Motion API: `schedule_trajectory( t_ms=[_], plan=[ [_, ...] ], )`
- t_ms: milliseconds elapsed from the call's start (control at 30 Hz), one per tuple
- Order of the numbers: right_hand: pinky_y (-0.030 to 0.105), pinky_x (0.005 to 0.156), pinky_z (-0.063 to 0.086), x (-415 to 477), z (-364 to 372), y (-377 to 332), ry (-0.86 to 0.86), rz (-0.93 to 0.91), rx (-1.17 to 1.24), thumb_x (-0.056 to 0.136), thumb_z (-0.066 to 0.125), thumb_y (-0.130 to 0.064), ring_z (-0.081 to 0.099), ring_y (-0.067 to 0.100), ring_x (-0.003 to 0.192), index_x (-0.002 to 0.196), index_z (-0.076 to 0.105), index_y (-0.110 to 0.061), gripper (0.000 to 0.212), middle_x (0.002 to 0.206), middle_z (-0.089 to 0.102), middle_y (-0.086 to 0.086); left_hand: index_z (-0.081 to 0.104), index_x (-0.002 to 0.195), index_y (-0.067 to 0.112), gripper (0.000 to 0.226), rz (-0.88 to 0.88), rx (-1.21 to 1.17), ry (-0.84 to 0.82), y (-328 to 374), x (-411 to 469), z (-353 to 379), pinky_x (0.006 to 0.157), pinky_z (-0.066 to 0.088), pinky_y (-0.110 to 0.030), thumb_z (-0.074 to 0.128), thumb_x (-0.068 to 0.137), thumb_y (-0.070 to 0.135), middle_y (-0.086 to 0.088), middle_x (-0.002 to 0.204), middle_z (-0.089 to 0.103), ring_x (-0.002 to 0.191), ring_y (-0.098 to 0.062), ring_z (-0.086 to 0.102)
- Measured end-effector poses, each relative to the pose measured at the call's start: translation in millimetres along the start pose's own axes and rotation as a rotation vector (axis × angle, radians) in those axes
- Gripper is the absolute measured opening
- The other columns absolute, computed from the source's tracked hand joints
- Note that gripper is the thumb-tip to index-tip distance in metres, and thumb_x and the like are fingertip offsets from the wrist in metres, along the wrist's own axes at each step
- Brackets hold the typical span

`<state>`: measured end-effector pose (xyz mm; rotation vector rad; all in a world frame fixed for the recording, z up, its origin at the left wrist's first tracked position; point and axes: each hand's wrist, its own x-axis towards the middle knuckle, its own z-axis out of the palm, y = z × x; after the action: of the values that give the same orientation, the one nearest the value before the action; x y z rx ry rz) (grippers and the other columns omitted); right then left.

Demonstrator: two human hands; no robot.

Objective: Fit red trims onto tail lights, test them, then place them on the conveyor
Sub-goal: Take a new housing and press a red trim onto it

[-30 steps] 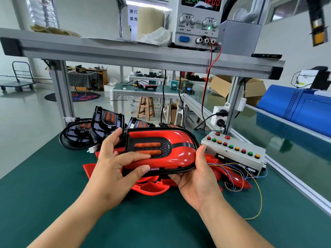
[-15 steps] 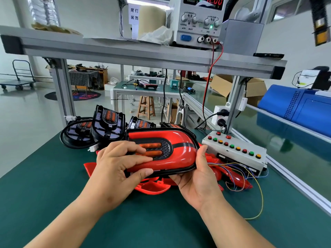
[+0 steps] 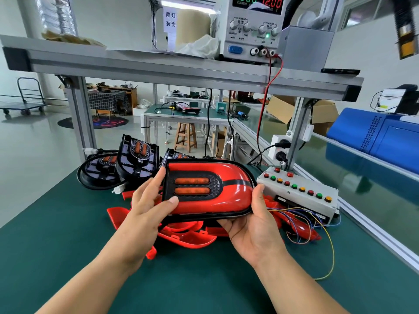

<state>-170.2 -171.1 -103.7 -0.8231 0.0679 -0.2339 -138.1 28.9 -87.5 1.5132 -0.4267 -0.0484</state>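
i see my right hand (image 3: 254, 230) cupping the glossy red-trimmed black tail light (image 3: 231, 193) from beneath, just left of the white button box (image 3: 297, 196); my left hand (image 3: 145, 211) lies spread, thumb touching its face.

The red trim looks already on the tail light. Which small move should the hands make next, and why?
Probably carry the tail light right, toward the button box and its loose wires, for testing. The red trim looks seated, the lamps look unlit, the right hand holds the right end, and the left hand only touches the left edge.
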Motion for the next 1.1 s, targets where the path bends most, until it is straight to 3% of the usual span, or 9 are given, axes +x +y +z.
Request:
schedule_trajectory(
  t_ms=[67, 167, 300, 400, 467, 633, 733, 833, 1100],
  plan=[
    [0.034, 0.062, 0.06, -0.5, 0.0, -0.9, 0.0, -0.004, 0.013, 0.087, 0.043, -0.061, 0.073, 0.028, 0.09, 0.105, 0.072, -0.006, 0.064, 0.107, 0.072, 0.02, 0.039, 0.129, 0.071, 0.067, -0.058, -0.054, -0.071, -0.8, 3.4, -2.7, 0.117, 0.022, -0.036, 0.072, 0.075, 0.05, 0.017, 0.147, 0.043, 0.132, 0.007, 0.041],
    [0.034, 0.065, 0.06, -1.4, 1.4, -0.9, -0.009, 0.003, 0.01, 0.087, 0.043, -0.061, 0.073, 0.028, 0.093, 0.113, 0.067, -0.005, 0.066, 0.109, 0.072, 0.02, 0.04, 0.135, 0.063, 0.064, -0.086, -0.079, -0.182, -0.2, 6.6, -8.7, 0.116, 0.029, -0.042, 0.067, 0.078, 0.048, 0.012, 0.131, 0.064, 0.123, -0.009, 0.059],
    [0.036, 0.072, 0.06, -3.0, 5.7, 1.8, -0.04, 0.029, -0.009, 0.084, 0.046, -0.061, 0.07, 0.031, 0.103, 0.128, 0.058, -0.004, 0.073, 0.117, 0.068, 0.022, 0.054, 0.135, 0.042, 0.049, -0.016, -0.006, -0.217, 4.2, 7.5, -13.9, 0.111, 0.036, -0.041, 0.056, 0.087, 0.032, 0.007, 0.129, 0.066, 0.123, -0.014, 0.06],
    [0.037, 0.071, 0.06, -2.6, 6.1, 1.4, -0.078, 0.017, -0.033, 0.085, 0.048, -0.057, 0.07, 0.031, 0.102, 0.134, 0.051, -0.008, 0.069, 0.119, 0.068, 0.022, 0.059, 0.132, 0.033, 0.044, 0.029, 0.033, -0.172, 6.0, 7.4, -15.6, 0.101, 0.048, -0.031, 0.057, 0.092, 0.015, 0.001, 0.121, 0.07, 0.116, -0.019, 0.065],
    [0.038, 0.07, 0.06, -2.7, 5.7, 0.9, -0.096, 0.003, -0.044, 0.085, 0.051, -0.051, 0.07, 0.032, 0.101, 0.134, 0.048, -0.012, 0.063, 0.119, 0.068, 0.021, 0.057, 0.133, 0.032, 0.046, 0.024, 0.032, -0.135, 3.8, 8.2, -15.7, 0.099, 0.051, -0.029, 0.057, 0.094, 0.007, -0.004, 0.123, 0.069, 0.113, -0.02, 0.066],
    [0.038, 0.069, 0.06, -5.8, 3.9, -1.7, -0.157, 0.026, -0.079, 0.083, 0.062, -0.037, 0.07, 0.032, 0.1, 0.133, 0.05, -0.021, 0.053, 0.122, 0.067, 0.017, 0.051, 0.138, 0.043, 0.056, 0.077, 0.059, -0.108, 0.9, 9.8, -17.6, 0.106, 0.045, -0.044, 0.058, 0.095, 0.007, -0.009, 0.134, 0.058, 0.121, -0.025, 0.06],
    [0.038, 0.069, 0.061, -6.5, 2.6, -3.4, -0.183, 0.04, -0.049, 0.084, 0.063, -0.028, 0.07, 0.034, 0.101, 0.132, 0.052, -0.016, 0.051, 0.123, 0.066, 0.02, 0.05, 0.133, 0.055, 0.063, 0.167, 0.101, -0.07, 2.3, 7.7, -16.8, 0.096, 0.05, -0.027, 0.064, 0.091, 0.009, 0.01, 0.128, 0.056, 0.117, -0.013, 0.059],
    [0.038, 0.068, 0.061, -6.8, 2.7, -3.8, -0.193, 0.049, -0.023, 0.084, 0.063, -0.024, 0.07, 0.035, 0.1, 0.131, 0.053, -0.013, 0.05, 0.122, 0.066, 0.022, 0.053, 0.127, 0.06, 0.063, 0.197, 0.081, -0.042, 2.9, 7.1, -15.6, 0.08, 0.05, -0.01, 0.07, 0.081, 0.021, 0.016, 0.119, 0.056, 0.107, -0.003, 0.062],
    [0.042, 0.067, 0.061, -7.7, 3.5, -6.5, -0.185, 0.073, 0.033, 0.082, 0.064, -0.023, 0.07, 0.037, 0.098, 0.133, 0.051, -0.012, 0.053, 0.119, 0.067, 0.023, 0.05, 0.136, 0.051, 0.07, 0.141, -0.024, -0.113, 2.4, 9.0, -16.7, 0.082, 0.051, -0.011, 0.071, 0.074, 0.026, 0.011, 0.131, 0.061, 0.112, -0.011, 0.064]
  ],
)
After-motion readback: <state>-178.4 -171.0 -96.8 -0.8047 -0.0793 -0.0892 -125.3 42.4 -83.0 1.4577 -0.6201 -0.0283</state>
